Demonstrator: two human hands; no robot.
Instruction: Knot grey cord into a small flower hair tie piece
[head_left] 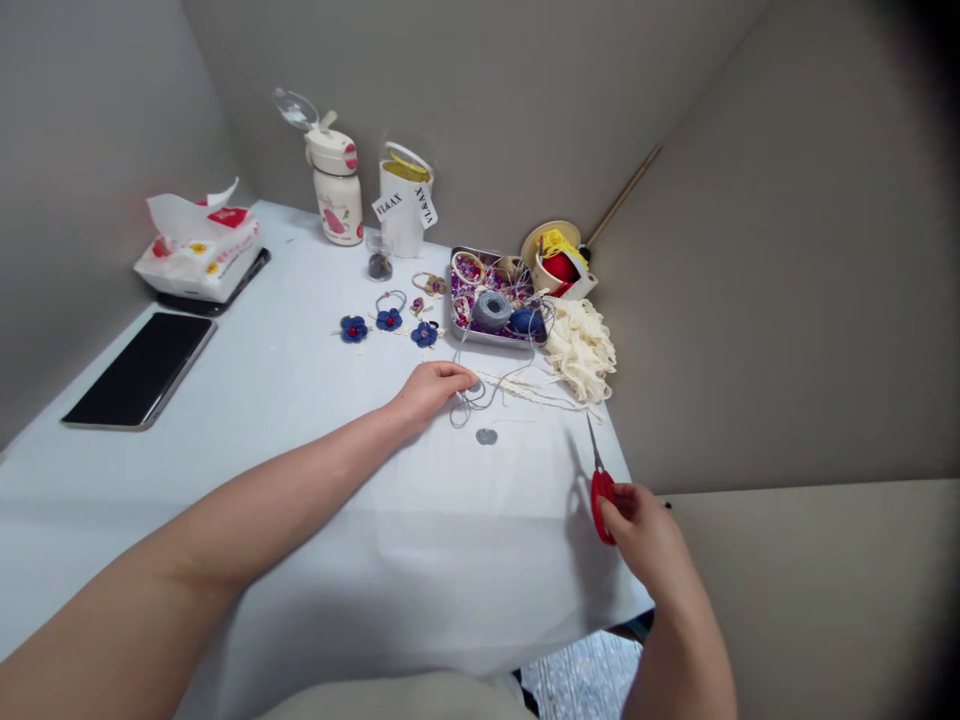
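Right hand (643,540), fingers closed round red-handled scissors (601,505), front-right of metal tray (453,300); left hand (429,392), fingers (459,376) curled over grey cord (466,402), grip unclear, below tray. Three blue fabric flowers (388,320) look made, left of tray; cream lace (579,350) lies loose right of it.

Grey partition walls (787,250) meeting in corners, white-covered table (337,590), pale floor (581,680) below

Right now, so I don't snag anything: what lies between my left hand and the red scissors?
The head view shows a loop of grey thread and a small grey disc on the white cloth.
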